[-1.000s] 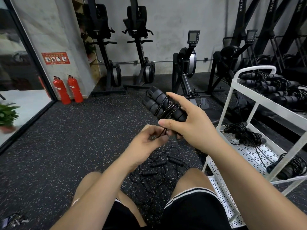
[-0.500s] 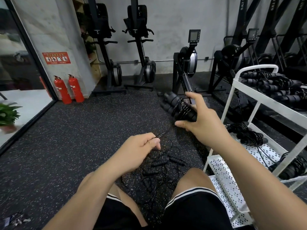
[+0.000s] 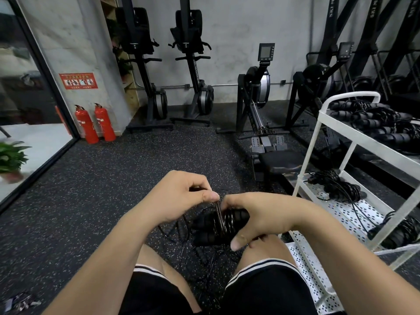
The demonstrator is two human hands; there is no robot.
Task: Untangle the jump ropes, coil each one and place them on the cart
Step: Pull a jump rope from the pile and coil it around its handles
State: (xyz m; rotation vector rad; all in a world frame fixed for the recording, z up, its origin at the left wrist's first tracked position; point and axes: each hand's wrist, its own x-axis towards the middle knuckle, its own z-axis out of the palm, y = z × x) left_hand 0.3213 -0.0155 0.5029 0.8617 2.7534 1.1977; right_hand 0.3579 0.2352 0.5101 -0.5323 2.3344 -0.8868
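My right hand (image 3: 261, 217) grips a black jump rope bundle (image 3: 216, 226), two foam handles with the cord wound around them, low in front of my knees. My left hand (image 3: 179, 196) pinches the loose end of the cord just above the bundle. A tangle of more black jump ropes (image 3: 202, 253) lies on the floor between my legs. The white cart (image 3: 347, 142) stands to my right, with coiled ropes (image 3: 372, 121) on its top shelf and more coiled ropes (image 3: 338, 187) on its middle shelf.
Rowing machines (image 3: 261, 114) and upright exercise machines (image 3: 193, 71) line the back wall. Two red fire extinguishers (image 3: 95, 123) stand at the left by a glass wall, with a potted plant (image 3: 11, 158) beyond it. The floor is dark speckled rubber.
My right hand has brought the rope bundle down from chest height to just above my knees. My left hand has moved up to it and now pinches the cord right beside it.
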